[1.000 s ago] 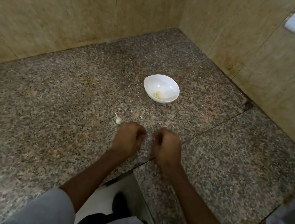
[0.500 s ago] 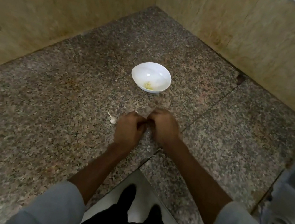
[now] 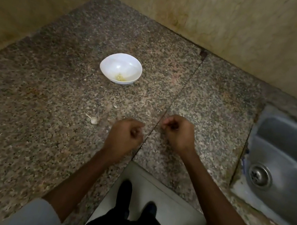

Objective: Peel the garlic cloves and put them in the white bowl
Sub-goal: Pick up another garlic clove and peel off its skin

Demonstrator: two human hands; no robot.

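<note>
1. Curling the left hand [image 3: 125, 136] into a loose fist, low over the granite counter [image 3: 32, 132]; whether anything is pinched inside, impossible to tell.
2. Curling the right hand [image 3: 178, 132] likewise, fingertips bunched as if pinching something small; a clove or a scrap of skin, impossible to tell. Hovering apart from the left, either side of the counter seam [image 3: 177, 97].
3. Lying just left of the left hand, not touching it: one garlic clove [image 3: 93, 120], apparently unpeeled, stem pointing far-left.
4. Resting nearby, between hands and bowl: a pale fleck [image 3: 115, 106], probably peel.
5. Sitting farther off, toward the corner: the white bowl [image 3: 120, 70], holding a small yellowish heap [image 3: 120, 77], likely peeled garlic.
6. Judging progress: some cloves seemingly done and in the bowl; the clove on the counter awaiting peeling, plus anything in the hands.
7. Flanking the far right: a steel sink [image 3: 281, 170].
</note>
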